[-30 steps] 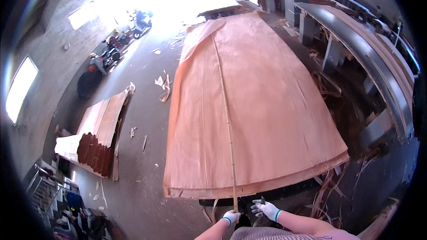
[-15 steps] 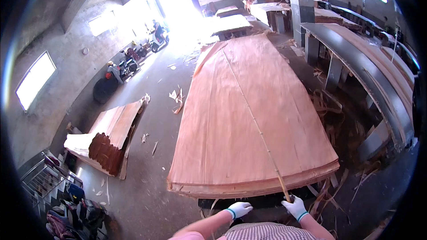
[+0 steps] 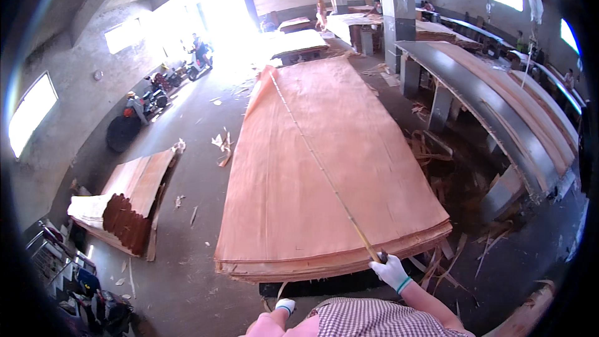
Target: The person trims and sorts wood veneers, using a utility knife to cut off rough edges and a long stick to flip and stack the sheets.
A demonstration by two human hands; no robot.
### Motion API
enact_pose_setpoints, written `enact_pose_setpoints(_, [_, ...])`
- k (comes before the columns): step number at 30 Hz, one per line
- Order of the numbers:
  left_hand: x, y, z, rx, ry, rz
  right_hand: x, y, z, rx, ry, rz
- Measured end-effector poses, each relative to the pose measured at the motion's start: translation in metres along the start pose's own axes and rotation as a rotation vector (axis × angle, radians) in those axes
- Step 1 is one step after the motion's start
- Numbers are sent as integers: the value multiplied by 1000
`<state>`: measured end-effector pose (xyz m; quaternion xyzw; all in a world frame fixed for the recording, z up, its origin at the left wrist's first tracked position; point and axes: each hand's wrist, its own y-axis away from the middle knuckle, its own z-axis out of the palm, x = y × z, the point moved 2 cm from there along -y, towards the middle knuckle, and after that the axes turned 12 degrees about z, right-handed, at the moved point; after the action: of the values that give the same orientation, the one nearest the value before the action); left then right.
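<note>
Right hand (image 3: 392, 273) in white glove, fingers clamped on near end of long thin bamboo pole (image 3: 321, 165) lying across veneer stack (image 3: 324, 168), tip toward 11 o'clock. Left hand (image 3: 285, 306) low at 6 o'clock, fingers indistinct. Likely light, whippy; best gripped near end

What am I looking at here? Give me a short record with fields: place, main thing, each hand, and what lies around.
Place: large workshop hall with a concrete floor
Main thing: tall stack of thin reddish wood veneer sheets
Right hand: white-gloved, gripping the near end of a long thin stick that lies slantwise across the top sheet
Left hand: white-gloved, low by the body, holding nothing visible
Around: smaller veneer pile on the left, long benches on the right, wood scraps by the stack
</note>
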<state>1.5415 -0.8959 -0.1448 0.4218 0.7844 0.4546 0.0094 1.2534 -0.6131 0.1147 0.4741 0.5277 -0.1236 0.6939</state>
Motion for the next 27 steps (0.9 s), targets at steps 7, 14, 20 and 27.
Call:
enact_pose_setpoints(7, [78, -56, -51, 221, 843, 47, -9, 30, -2, 53, -133, 61])
enact_pose_setpoints(14, [38, -61, -27, 100, 390, 169, 45, 84, -25, 436, 391, -144])
enact_pose_setpoints(20, [68, -70, 0, -111, 82, 204, 133, 115, -94, 719, 549, -3])
enact_pose_setpoints(27, [159, -92, 5, -62, -113, 213, 203, 122, -178, 675, 356, 90])
